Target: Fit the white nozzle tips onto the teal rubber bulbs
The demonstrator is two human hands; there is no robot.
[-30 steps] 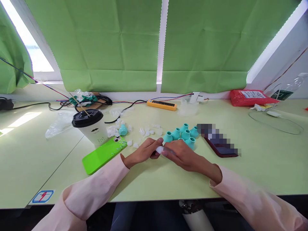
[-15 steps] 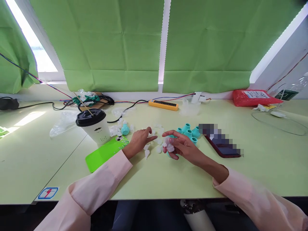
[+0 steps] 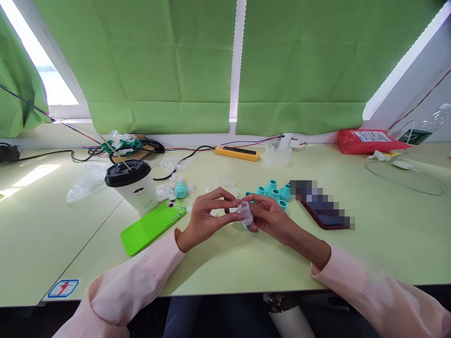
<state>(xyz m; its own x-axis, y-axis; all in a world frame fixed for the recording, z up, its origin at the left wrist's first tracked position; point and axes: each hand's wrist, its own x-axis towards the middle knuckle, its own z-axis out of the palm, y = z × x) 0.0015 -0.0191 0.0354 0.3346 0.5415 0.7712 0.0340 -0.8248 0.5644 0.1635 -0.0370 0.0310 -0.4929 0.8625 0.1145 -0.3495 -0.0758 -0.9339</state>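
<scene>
Both hands, left (image 3: 210,217) and right (image 3: 273,219), pinch the small clear plastic cup (image 3: 245,213) above the bench (image 3: 218,263); it looks light, thin-walled, perhaps slippery, best gripped gently around its sides.

Green blinds (image 3: 162,65) w/ bright gap — pale green tabletop (image 3: 380,249), sunlit window (image 3: 56,80) at L.

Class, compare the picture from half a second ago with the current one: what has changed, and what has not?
The left hand has moved rightward to meet the right hand; fingers of both now touch a clear plastic piece. The paper cup, green phone and orange power strip stayed put.
</scene>
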